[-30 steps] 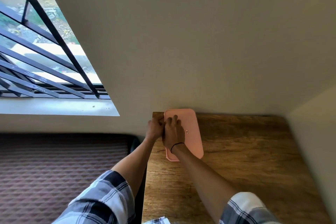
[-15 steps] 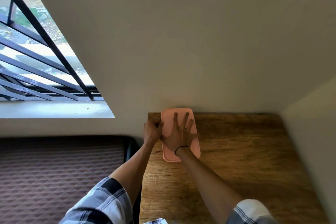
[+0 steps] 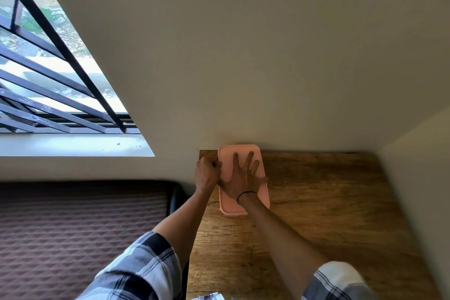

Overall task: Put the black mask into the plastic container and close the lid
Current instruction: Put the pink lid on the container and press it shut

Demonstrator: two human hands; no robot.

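Note:
A pink plastic container (image 3: pixel 264 198) lies at the far left of the wooden table (image 3: pixel 328 214), against the wall, with its lid (image 3: pixel 226 153) lying flat on top. My right hand (image 3: pixel 242 176) rests flat on the lid with fingers spread. My left hand (image 3: pixel 207 173) is curled against the container's left edge, fingers closed at the rim. The black mask is not visible.
The wall runs just behind the container, and a second wall (image 3: pixel 418 178) bounds the table on the right. A patterned mattress (image 3: pixel 80 231) lies left of the table, under a barred window (image 3: pixel 48 80). Something white (image 3: pixel 209 296) shows at the table's near edge.
My right hand went from bunched fingers at the lid's left edge to lying flat with spread fingers on the lid. My left hand stayed at the left rim.

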